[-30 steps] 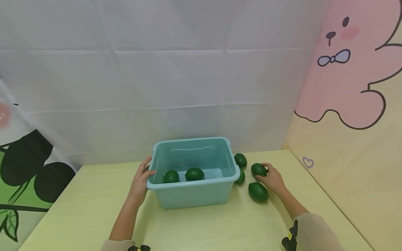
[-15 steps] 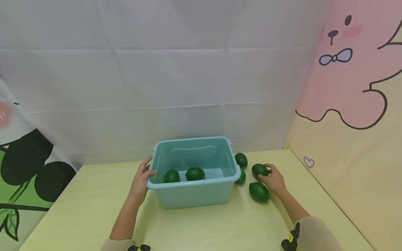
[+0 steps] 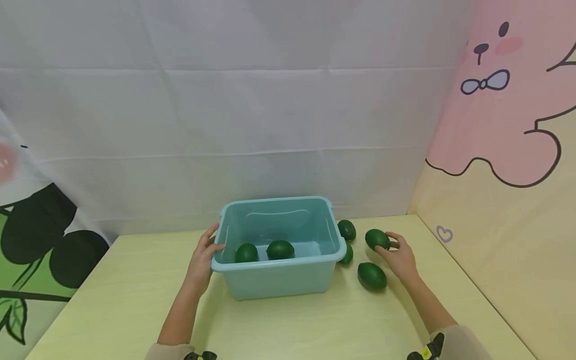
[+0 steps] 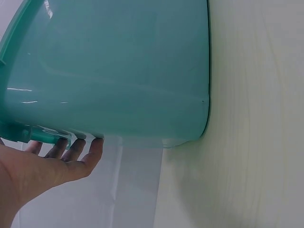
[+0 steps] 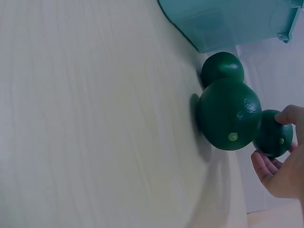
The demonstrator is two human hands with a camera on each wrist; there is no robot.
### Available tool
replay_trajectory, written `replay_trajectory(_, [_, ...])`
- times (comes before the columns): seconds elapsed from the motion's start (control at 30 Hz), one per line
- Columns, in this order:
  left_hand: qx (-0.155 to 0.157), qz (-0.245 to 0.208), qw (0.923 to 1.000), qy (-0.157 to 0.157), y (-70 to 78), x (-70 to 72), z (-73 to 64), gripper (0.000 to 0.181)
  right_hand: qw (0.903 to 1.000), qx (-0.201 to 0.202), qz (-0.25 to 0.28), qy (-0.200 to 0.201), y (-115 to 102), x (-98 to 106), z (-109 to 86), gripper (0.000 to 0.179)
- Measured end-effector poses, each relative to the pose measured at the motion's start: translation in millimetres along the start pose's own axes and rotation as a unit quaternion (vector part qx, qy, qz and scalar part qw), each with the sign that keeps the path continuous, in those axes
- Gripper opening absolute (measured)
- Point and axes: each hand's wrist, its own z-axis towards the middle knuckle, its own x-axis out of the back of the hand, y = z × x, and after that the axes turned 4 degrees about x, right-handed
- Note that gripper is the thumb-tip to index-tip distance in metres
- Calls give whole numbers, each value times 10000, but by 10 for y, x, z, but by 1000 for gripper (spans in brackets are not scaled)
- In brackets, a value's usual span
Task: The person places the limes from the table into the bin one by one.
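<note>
Pinching one green fruit (image 3: 376, 239), long axis roughly left-right: fingers of right hand (image 3: 402, 259). Gripping blue tub (image 3: 276, 281) by left rim, lengthwise left-right: fingers of left hand (image 3: 201, 261).

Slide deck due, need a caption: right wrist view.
Right hand holds one lime-like fruit; two others lie near a teal tub.

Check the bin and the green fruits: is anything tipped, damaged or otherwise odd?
Nothing stands out. The bin stands upright on the table, with two fruits visible inside and three loose fruits to its right. No damage shows on their visible surfaces, nor on the held fruit in the right grip.
</note>
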Motion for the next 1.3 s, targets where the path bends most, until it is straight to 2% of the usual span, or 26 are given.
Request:
replay_trajectory(0.63, [-17,32,10000,22,-4,-12,9,62,9991,357,169,124,-310,111,-90,64])
replay_trajectory(0.97, [-3,-33,10000,46,-11,-18,14,62,9980,435,443,108,-557,106,-155,63])
replay_trajectory(1.3, [32,-46,10000,61,-11,-12,14,61,9967,707,392,90,-760,74,-161,61])
